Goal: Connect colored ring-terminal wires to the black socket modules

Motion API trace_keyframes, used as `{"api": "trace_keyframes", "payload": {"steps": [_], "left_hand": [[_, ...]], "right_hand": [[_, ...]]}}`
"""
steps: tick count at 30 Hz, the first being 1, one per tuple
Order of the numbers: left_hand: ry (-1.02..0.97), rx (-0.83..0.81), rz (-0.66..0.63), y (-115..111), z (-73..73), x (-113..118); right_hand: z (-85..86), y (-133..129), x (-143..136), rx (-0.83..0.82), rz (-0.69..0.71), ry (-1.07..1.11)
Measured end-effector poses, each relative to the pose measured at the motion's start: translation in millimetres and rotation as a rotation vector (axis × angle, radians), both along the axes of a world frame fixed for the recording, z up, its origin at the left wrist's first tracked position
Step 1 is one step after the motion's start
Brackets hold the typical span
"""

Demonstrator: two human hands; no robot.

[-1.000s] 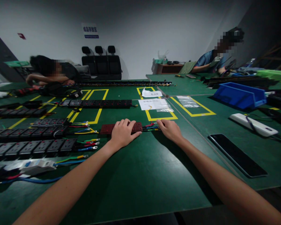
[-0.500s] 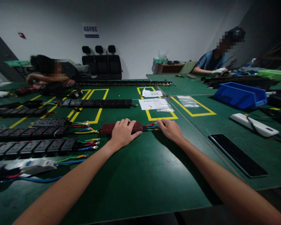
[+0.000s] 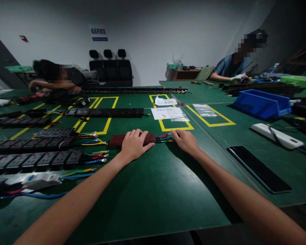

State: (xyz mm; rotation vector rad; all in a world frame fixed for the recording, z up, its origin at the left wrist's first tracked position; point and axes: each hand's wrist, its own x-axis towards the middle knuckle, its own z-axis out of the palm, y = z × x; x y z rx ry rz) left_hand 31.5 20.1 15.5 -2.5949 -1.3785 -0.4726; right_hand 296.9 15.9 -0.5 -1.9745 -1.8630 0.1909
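A dark red socket strip [image 3: 150,137] lies flat on the green table, its middle covered by my left hand [image 3: 134,144]. The fingers reach over the strip's far side while the thumb stays along its near edge. Thin coloured wires [image 3: 163,139] come out of the strip's right end. At their tips, my right hand [image 3: 185,140] is closed in a pinch between thumb and forefinger; the wire ends are partly hidden there. To the left, black socket strips [image 3: 35,160] lie in rows, with green, red, blue and yellow leads that end in ring terminals [image 3: 104,156].
On the right are a phone [image 3: 258,168], a white power strip [image 3: 277,136] and a blue bin [image 3: 261,103]. Papers [image 3: 167,113] and plastic bags [image 3: 205,110] lie around yellow tape outlines. Two people sit across the table, one wearing a white glove [image 3: 239,78].
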Motion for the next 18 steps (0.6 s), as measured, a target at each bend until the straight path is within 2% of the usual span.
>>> {"api": "trace_keyframes", "payload": {"steps": [18], "left_hand": [[0.002, 0.001, 0.004, 0.3, -0.6, 0.3]], "right_hand": [[-1.9, 1.1, 0.6, 0.0, 0.008, -0.006]]}}
